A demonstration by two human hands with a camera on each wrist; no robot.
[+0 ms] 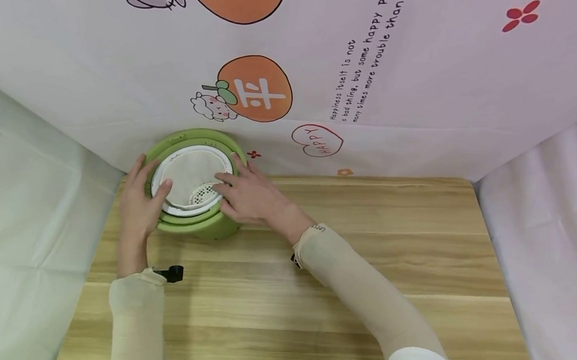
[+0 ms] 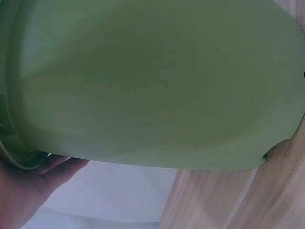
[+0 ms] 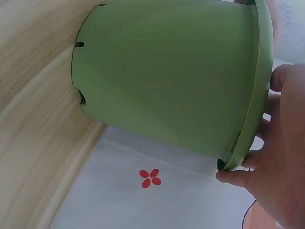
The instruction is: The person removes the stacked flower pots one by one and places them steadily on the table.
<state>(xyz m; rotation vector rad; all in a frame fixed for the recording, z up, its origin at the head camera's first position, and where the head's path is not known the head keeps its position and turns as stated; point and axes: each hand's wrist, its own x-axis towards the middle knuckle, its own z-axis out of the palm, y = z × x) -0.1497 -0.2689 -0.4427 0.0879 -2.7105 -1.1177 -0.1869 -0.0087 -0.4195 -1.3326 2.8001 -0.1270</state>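
Observation:
A round green container [image 1: 203, 227] stands at the back left of the wooden table [image 1: 363, 265], touching the backdrop. A white perforated basket [image 1: 189, 175] sits inside it. My left hand [image 1: 136, 202] grips the left rim, thumb hooked over the white basket's edge. My right hand [image 1: 249, 196] holds the right rim, fingers laid over the basket's edge. The left wrist view is filled by the green container's wall [image 2: 152, 81], with my left hand [image 2: 24, 191] below it. In the right wrist view, my right hand [image 3: 276, 181] pinches the rim of the green container [image 3: 167, 71].
A pale printed backdrop [image 1: 328, 64] with orange cartoon fruit rises right behind the container. White cloth walls close in the left [image 1: 21, 210] and right [image 1: 557, 252] sides. A small black clip [image 1: 171, 273] sticks out at my left wrist.

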